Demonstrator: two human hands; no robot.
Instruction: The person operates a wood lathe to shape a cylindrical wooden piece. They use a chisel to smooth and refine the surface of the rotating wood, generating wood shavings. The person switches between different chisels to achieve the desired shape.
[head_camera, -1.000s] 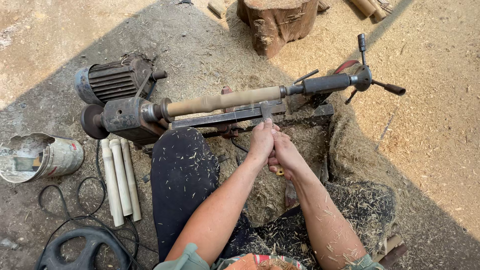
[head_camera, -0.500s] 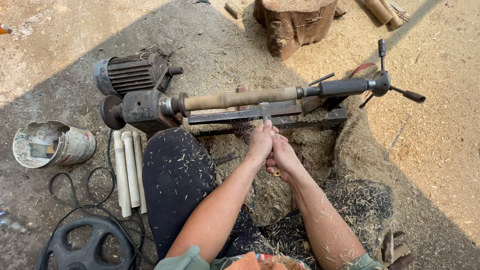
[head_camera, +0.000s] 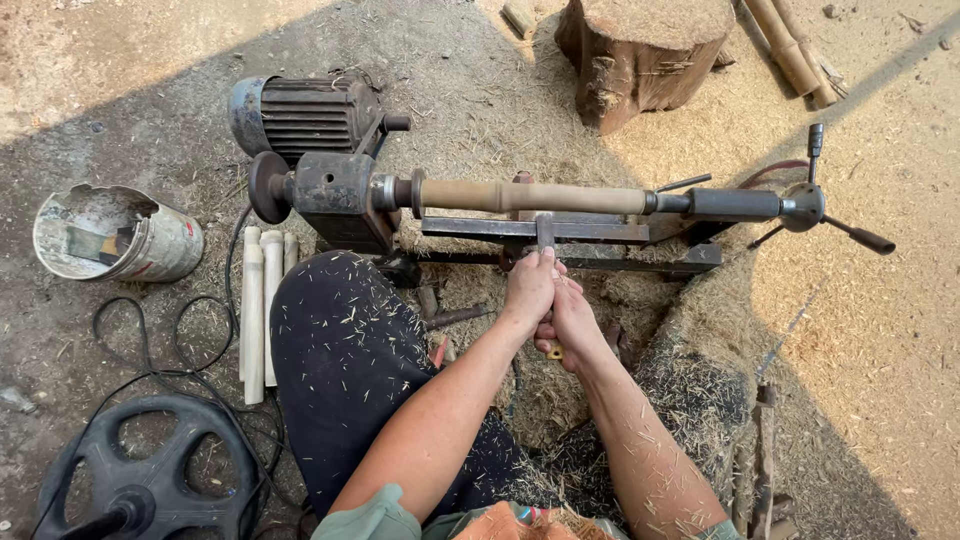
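A pale wooden rod is mounted lengthwise in a small metal lathe on the ground. Both my hands grip one turning chisel, its flat blade lying on the tool rest and reaching the rod's middle. My left hand is clamped around the blade just behind the rest. My right hand holds the handle lower down, its yellowish end poking out below the fingers. My knee in dark trousers, flecked with shavings, is to the left.
An electric motor sits behind the headstock. The tailstock crank sticks out right. Turned pale sticks, a dented tin bucket, a black cable and wheel lie left. A tree stump stands behind. Wood shavings cover the ground.
The view has shifted, so the lathe and hands sit further right in the frame. My hands keep the same grip on the chisel against the rod.
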